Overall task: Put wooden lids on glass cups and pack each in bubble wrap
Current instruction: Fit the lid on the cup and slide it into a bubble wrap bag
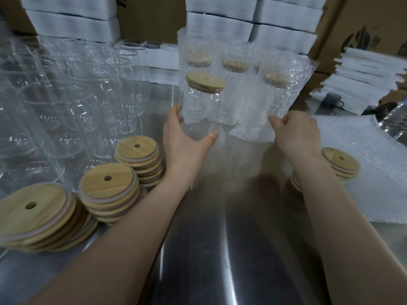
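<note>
Left hand (187,137) grips cup (199,102) (wooden lid (205,82) on). Right hand (295,130) pinches wrap (259,119) just right of cup; lid stacks (138,159) lie left.

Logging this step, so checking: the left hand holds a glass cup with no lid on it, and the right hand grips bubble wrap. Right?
Not quite. The head view shows the glass cup in the left hand already has its wooden lid on. The right hand does grip bubble wrap.

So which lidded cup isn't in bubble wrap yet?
The cup gripped by the left hand: its wooden lid shows bare and sharp, while the lidded cups behind it sit inside bubble wrap.
</note>
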The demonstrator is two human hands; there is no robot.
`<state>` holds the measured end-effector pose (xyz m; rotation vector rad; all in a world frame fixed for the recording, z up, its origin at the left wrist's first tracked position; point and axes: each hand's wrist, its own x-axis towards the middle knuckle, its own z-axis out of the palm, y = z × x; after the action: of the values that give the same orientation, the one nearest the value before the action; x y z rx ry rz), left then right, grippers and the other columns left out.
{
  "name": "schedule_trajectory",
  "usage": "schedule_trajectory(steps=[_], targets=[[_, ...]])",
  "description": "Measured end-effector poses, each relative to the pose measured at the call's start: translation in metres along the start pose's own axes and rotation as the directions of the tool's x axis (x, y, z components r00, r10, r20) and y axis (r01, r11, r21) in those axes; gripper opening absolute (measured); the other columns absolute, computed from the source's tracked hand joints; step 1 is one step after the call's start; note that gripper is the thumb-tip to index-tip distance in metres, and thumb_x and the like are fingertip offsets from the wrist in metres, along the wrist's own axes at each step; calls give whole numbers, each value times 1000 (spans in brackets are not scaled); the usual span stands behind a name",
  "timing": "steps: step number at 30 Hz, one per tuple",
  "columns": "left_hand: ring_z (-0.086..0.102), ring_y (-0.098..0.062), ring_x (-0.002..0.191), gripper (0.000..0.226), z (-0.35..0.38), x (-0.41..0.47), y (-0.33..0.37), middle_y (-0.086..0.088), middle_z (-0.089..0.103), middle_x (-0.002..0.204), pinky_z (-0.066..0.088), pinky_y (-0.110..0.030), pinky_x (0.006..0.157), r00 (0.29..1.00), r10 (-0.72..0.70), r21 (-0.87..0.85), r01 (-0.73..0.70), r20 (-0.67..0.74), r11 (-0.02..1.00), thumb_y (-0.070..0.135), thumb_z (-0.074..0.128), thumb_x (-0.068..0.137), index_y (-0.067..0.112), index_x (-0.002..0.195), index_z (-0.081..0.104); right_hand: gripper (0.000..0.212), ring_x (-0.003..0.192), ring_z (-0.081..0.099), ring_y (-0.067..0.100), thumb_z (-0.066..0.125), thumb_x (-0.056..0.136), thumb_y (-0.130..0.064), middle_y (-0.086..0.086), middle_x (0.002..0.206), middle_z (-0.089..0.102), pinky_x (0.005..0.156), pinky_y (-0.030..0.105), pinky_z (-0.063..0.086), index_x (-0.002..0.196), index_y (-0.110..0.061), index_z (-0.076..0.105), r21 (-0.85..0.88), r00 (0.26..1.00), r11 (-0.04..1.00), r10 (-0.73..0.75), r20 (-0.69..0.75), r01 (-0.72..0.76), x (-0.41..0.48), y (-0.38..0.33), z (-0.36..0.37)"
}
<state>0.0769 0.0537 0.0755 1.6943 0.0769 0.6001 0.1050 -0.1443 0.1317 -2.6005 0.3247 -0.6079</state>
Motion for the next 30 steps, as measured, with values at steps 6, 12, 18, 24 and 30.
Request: schedule_trajectory(steps=[6, 12, 18, 24, 30], targets=[[37, 0, 122, 94, 1, 1, -2, 0, 45, 141, 33, -25, 108, 1000, 8, -12, -8, -1, 1000, 25, 88, 70, 20, 147, 33, 19, 107, 58, 38, 63, 91, -16, 17, 115, 62, 86, 40, 48, 106, -5, 65, -157, 995, 986, 63, 81, -50, 5, 9, -4], [38, -2, 124, 94, 4, 1, -5, 4, 43, 138, 33, -25, 108, 1000, 9, -22, -9, -1, 1000, 25, 87, 70, 19, 147, 33, 32, 126, 41, 40, 59, 92, -21, 21, 134, 47, 105, 47, 32, 121, -6, 60, -264, 981, 952, 181, 65, -158, 19, 6, -13], [40, -2, 125, 93, 4, 0, -5, 2, 44, 141, 33, -21, 104, 1000, 3, -21, -3, 1, 1000, 25, 87, 71, 19, 146, 33, 38, 130, 35, 44, 54, 91, -8, 27, 142, 34, 98, 45, 40, 127, 6, 50, -228, 974, 947, 219, -62, -227, 37, 13, -27], [42, -7, 130, 95, 2, 0, -3, -1, 44, 145, 35, -24, 107, 1000, -9, -11, 9, 11, 1000, 28, 87, 71, 20, 148, 30, 43, 121, 50, 42, 54, 90, -7, 29, 140, 40, 78, 40, 41, 131, 4, 43, -281, 960, 921, 280, 1, -268, 49, 17, -29], [44, -11, 132, 96, 2, -1, -2, -1, 45, 145, 38, -34, 112, 1000, -15, -8, 16, 22, 1000, 29, 87, 71, 21, 148, 30, 16, 116, 57, 39, 49, 92, -1, 29, 113, 59, 91, 48, 50, 104, 9, 52, -349, 937, 911, 298, 183, -222, 58, 24, -32]])
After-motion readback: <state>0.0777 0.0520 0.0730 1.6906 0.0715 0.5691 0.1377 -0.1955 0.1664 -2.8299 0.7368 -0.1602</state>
